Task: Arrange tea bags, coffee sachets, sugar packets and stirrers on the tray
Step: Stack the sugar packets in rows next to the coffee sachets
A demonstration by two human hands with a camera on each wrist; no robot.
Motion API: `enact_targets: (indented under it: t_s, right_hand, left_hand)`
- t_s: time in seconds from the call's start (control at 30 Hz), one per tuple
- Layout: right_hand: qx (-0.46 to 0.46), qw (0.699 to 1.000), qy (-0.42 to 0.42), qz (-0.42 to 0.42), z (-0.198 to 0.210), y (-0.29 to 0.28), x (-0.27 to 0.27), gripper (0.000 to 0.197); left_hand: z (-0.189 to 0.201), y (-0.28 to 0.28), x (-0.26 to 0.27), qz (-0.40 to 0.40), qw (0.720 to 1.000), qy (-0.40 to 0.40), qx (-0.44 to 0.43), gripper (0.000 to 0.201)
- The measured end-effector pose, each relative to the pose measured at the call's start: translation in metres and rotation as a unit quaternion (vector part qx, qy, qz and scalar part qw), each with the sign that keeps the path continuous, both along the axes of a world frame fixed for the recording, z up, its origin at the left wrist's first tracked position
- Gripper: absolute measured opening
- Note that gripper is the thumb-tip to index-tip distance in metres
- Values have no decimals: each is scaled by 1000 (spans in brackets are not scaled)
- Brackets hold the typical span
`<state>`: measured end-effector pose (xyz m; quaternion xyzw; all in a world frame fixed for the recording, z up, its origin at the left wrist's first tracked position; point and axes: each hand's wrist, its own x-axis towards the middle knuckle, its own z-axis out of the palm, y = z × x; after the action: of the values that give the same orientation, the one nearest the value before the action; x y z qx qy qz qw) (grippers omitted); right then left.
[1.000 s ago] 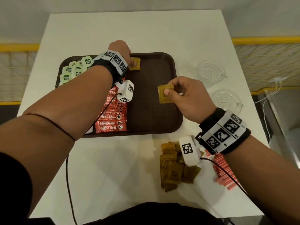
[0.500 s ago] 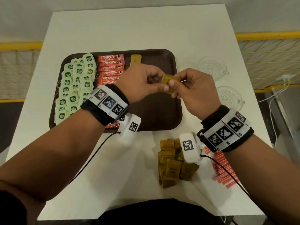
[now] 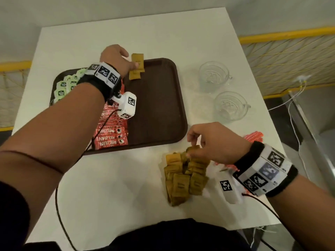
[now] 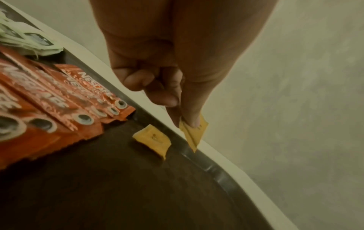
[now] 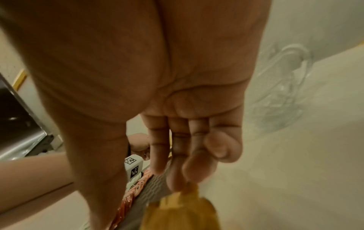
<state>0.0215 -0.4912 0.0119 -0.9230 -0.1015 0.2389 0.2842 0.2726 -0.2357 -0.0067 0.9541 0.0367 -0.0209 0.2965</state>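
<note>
Since the hand-over, the left hand [image 3: 116, 58] has carried a flat mustard-yellow sugar packet [image 4: 194, 133], pinched, to the brown plastic tray's [image 3: 163, 109] far rim (one already lies there). The right hand [image 3: 215, 144] has returned to the table's packet heap [image 3: 184, 176], fingertips closing on another.

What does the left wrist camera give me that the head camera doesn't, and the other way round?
Only the left wrist view shows the pinched sugar packet hanging over the tray's far rim, apart from the packet lying flat. Only the head view shows the right hand at the loose sugar pile, the red stirrers and two glass cups. Both show the left hand, the coffee sachets and the tea bags.
</note>
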Motion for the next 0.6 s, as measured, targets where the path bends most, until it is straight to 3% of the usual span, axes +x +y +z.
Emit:
enact_targets:
  t_s: [0.2, 0.33, 0.47, 0.6]
  right_hand:
    - [-85, 996, 27, 15, -4, -9, -22, 33]
    - [-105, 994, 19, 20, -9, -12, -30, 23]
    - [-90, 995, 19, 25, -14, -13, -33, 17]
    - [-49, 999, -14, 8, -15, -14, -33, 9]
  left_hand:
    - [-4, -30, 12, -80, 970, 51, 222, 56]
    - [-6, -37, 13, -90, 954, 66, 279, 57]
    - [-7, -37, 4, -74, 964, 47, 250, 42]
    - [12, -44, -31, -90, 991, -13, 95, 28]
